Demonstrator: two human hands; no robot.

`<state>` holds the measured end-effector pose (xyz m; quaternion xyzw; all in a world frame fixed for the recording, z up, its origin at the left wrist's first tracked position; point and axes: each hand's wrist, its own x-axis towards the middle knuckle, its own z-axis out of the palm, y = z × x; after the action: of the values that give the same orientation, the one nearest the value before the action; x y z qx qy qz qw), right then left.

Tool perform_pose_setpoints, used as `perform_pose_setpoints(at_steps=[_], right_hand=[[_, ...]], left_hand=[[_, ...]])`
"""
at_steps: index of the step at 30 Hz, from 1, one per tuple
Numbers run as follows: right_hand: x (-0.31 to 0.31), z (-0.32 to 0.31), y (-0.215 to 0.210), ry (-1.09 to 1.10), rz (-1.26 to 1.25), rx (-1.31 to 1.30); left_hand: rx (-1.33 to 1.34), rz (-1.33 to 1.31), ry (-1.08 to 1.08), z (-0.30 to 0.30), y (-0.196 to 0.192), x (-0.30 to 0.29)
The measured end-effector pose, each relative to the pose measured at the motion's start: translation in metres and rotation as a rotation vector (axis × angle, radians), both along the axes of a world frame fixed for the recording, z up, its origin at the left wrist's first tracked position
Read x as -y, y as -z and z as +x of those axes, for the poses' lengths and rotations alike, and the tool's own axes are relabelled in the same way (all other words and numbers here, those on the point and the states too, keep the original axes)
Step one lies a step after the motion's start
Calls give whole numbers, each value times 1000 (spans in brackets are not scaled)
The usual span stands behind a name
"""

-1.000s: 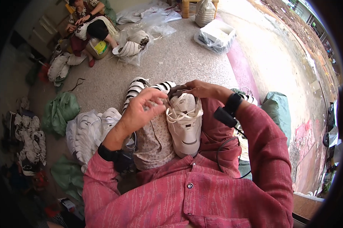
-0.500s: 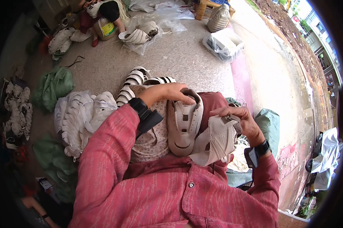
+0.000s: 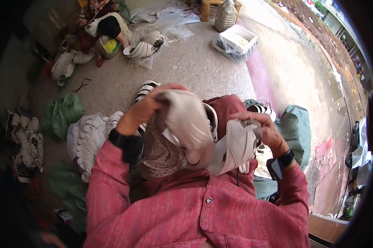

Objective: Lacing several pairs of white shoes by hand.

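Observation:
My left hand [image 3: 147, 105] grips the heel end of a beige shoe upper [image 3: 185, 118], held over my lap with its toe toward me and smeared by motion. Behind its right side shows the edge of another pale shoe upper [image 3: 212, 120]. My right hand [image 3: 266, 130] is closed on a second off-white shoe upper [image 3: 235, 145], whose loose flap hangs toward my shirt. Flowered cloth [image 3: 161, 159] covers my left leg, and dark red cloth [image 3: 224, 107] lies over the right.
Stacked white shoe uppers [image 3: 89, 140] lie to my left, beside a green sack [image 3: 64, 113]. A grey-green sack [image 3: 296, 132] stands at my right. Ahead are a plastic-lined white tub [image 3: 238, 39] and a large bottle [image 3: 226, 16]. Another person [image 3: 107, 27] sits at the far left among uppers.
My left hand has lifted and tipped the beige upper to the left, exposing the upper behind it. My right hand still holds its upper in nearly the same place. The view has shifted slightly.

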<state>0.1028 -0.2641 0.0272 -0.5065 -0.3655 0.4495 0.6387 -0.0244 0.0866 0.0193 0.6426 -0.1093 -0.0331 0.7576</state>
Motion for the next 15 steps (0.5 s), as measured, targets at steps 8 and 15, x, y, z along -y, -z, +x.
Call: perform_pose_setpoints(at_steps=[8, 15], right_hand=[[-53, 11, 13, 341, -17, 224], [-142, 33, 39, 143, -413, 921]], left_hand=[[139, -653, -69, -103, -67, -103], [-11, -189, -349, -84, -79, -56]])
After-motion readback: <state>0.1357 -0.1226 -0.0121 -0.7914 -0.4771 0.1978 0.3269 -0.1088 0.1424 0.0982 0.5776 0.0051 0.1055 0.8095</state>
